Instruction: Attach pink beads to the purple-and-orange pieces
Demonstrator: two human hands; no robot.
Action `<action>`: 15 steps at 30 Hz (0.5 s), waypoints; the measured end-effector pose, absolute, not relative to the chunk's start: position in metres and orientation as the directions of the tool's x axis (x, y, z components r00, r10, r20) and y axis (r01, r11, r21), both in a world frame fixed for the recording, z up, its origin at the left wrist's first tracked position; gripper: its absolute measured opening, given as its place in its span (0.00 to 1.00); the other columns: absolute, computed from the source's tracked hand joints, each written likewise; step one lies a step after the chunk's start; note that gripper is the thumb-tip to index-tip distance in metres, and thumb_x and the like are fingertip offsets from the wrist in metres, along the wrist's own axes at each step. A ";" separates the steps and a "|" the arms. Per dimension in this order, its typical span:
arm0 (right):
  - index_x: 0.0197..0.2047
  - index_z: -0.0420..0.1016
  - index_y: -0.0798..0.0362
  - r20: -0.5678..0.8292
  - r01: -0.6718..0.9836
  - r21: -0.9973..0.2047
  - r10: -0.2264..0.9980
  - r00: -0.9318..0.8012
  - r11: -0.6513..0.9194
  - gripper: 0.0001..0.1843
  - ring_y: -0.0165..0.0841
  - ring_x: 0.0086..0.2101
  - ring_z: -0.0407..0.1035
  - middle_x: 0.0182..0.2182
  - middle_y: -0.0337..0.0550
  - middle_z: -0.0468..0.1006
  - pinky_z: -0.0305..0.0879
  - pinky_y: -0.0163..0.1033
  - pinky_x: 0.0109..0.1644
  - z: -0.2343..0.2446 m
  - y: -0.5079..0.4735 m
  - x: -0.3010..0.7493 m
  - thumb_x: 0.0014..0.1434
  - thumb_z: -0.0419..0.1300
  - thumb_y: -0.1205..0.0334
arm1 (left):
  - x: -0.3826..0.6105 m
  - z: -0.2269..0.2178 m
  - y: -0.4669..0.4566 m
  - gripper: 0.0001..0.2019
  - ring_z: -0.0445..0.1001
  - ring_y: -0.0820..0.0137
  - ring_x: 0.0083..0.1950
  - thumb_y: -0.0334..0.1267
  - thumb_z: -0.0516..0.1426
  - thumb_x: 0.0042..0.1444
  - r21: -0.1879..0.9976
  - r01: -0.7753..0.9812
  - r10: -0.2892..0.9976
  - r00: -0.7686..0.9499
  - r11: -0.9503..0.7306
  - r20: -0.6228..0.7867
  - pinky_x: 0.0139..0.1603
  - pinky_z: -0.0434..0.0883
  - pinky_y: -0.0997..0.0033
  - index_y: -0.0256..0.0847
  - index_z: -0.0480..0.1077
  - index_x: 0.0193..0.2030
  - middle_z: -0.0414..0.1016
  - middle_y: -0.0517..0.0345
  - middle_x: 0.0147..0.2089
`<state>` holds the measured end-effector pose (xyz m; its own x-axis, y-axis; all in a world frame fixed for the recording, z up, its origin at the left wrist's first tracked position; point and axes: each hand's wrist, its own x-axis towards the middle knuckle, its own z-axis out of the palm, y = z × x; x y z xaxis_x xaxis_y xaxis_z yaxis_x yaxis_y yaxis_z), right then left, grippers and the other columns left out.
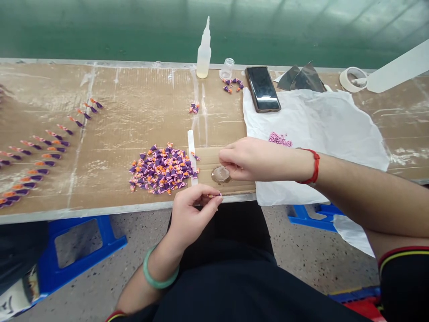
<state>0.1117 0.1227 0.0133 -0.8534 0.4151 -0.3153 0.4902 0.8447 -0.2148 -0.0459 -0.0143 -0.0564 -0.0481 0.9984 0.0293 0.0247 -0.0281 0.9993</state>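
Left hand [193, 215]: fingertips pinched on a tiny orange-pink piece [214, 195], over the bench edge.
Right hand [258, 158]: loosely curled, hold unclear, just above a clear round dish [221, 175].
Dish: on a cardboard sheet [208, 160].
Beside: pile of purple-orange pieces [162, 170], left of cardboard.

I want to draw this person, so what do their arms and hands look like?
The left hand has a smooth pale green bangle around its wrist. The right hand has a thin red cord bracelet at its wrist. The arms are bare below short black sleeves, and the right sleeve and left sleeve both have red and yellow stripes at the edge.
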 end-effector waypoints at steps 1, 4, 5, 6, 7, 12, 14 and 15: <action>0.27 0.63 0.52 -0.314 0.492 -0.222 0.416 -0.853 0.842 0.08 0.28 0.23 0.49 0.21 0.35 0.59 0.44 0.36 0.28 0.013 0.123 0.112 0.58 0.54 0.69 | -0.046 -0.057 -0.015 0.02 0.76 0.75 0.22 0.28 0.63 0.53 1.000 -0.009 0.999 -0.051 -0.019 0.018 0.24 0.73 0.81 0.38 0.77 0.31 0.79 0.60 0.25; 0.26 0.61 0.52 -0.277 0.501 -0.277 0.431 -0.858 0.820 0.08 0.27 0.23 0.49 0.20 0.34 0.58 0.44 0.36 0.28 0.013 0.123 0.113 0.56 0.55 0.69 | -0.045 -0.057 -0.015 0.03 0.79 0.75 0.24 0.27 0.64 0.53 0.994 -0.108 0.996 -0.086 -0.010 0.001 0.26 0.76 0.82 0.38 0.78 0.33 0.80 0.60 0.26; 0.26 0.60 0.52 -0.250 0.503 -0.320 0.441 -0.862 0.803 0.09 0.27 0.22 0.49 0.20 0.33 0.58 0.45 0.35 0.27 0.015 0.121 0.114 0.55 0.55 0.70 | -0.044 -0.056 -0.016 0.03 0.79 0.74 0.24 0.27 0.65 0.53 0.989 -0.147 0.994 -0.107 -0.013 -0.003 0.27 0.77 0.82 0.38 0.78 0.33 0.81 0.59 0.27; 0.25 0.59 0.52 -0.216 0.500 -0.382 0.451 -0.866 0.777 0.10 0.26 0.22 0.50 0.20 0.33 0.59 0.46 0.35 0.27 0.016 0.120 0.115 0.55 0.56 0.70 | -0.044 -0.055 -0.016 0.04 0.80 0.74 0.25 0.27 0.65 0.53 0.981 -0.190 0.991 -0.131 -0.021 -0.004 0.27 0.77 0.82 0.38 0.78 0.34 0.81 0.59 0.28; 0.25 0.59 0.52 -0.182 0.492 -0.462 0.464 -0.867 0.738 0.10 0.26 0.22 0.51 0.20 0.33 0.60 0.47 0.34 0.27 0.018 0.117 0.117 0.55 0.56 0.69 | -0.043 -0.053 -0.017 0.04 0.81 0.74 0.26 0.27 0.65 0.53 0.970 -0.239 0.988 -0.156 -0.037 -0.001 0.28 0.78 0.82 0.38 0.79 0.34 0.82 0.59 0.29; 0.32 0.66 0.53 -0.161 0.376 -0.866 0.530 -0.833 0.329 0.06 0.28 0.30 0.69 0.30 0.40 0.77 0.63 0.32 0.33 0.031 0.096 0.123 0.62 0.54 0.64 | -0.038 -0.042 -0.019 0.06 0.83 0.72 0.30 0.29 0.68 0.53 0.896 -0.421 0.975 -0.214 -0.144 0.056 0.31 0.82 0.79 0.41 0.80 0.37 0.84 0.60 0.33; 0.33 0.66 0.52 -0.180 0.327 -0.922 0.518 -0.836 0.209 0.05 0.28 0.33 0.72 0.34 0.41 0.80 0.67 0.33 0.36 0.035 0.089 0.124 0.63 0.54 0.64 | -0.036 -0.037 -0.020 0.06 0.84 0.72 0.31 0.30 0.68 0.53 0.882 -0.442 0.974 -0.214 -0.163 0.073 0.32 0.83 0.78 0.42 0.80 0.37 0.84 0.60 0.33; 0.33 0.66 0.52 -0.180 0.311 -0.932 0.508 -0.843 0.185 0.05 0.28 0.33 0.72 0.34 0.41 0.80 0.67 0.33 0.35 0.036 0.087 0.125 0.63 0.54 0.64 | -0.034 -0.035 -0.021 0.06 0.84 0.72 0.31 0.30 0.68 0.53 0.879 -0.447 0.974 -0.215 -0.168 0.077 0.32 0.83 0.78 0.42 0.80 0.37 0.84 0.60 0.33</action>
